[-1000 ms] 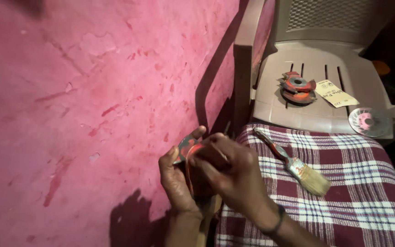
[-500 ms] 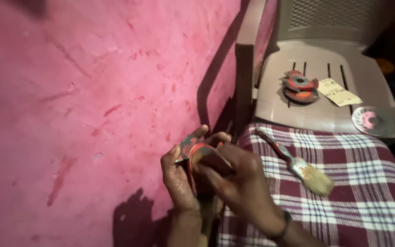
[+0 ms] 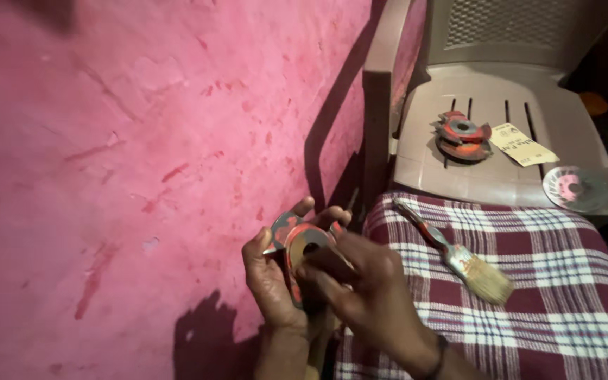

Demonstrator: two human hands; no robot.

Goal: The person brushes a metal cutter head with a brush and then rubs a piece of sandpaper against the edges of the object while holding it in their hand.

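The left hand [image 3: 270, 278] was curled around a red, toothed cutter [image 3: 302, 243], its fingers wrapped behind the disc and the fingertips showing past its upper edge. The cutter was held just in front of the pink wall [image 3: 142, 155], low down and close beside the near front leg of the chair [image 3: 501, 162]. The right hand [image 3: 360, 292] lay over the cutter's lower face, fingers half bent and pressed against the disc near its centre hole; whether it gripped anything of its own could not be told, since the hand was blurred and covered that part.

Right of the hands, in front of the chair, a checked cloth [image 3: 529, 281] in dark red and white covered a raised surface. A paintbrush [image 3: 459, 255] lay on the cloth, bristles pointing away from the chair and handle pointing towards its seat.

On the chair seat sat a second cutter [image 3: 462, 136], red and grey, near the middle. A yellowish card [image 3: 522, 144] lay just beside it, towards the far armrest. A grey disc [image 3: 573, 188] with a pink centre rested at the seat's front corner on that same side, well apart from the hands.
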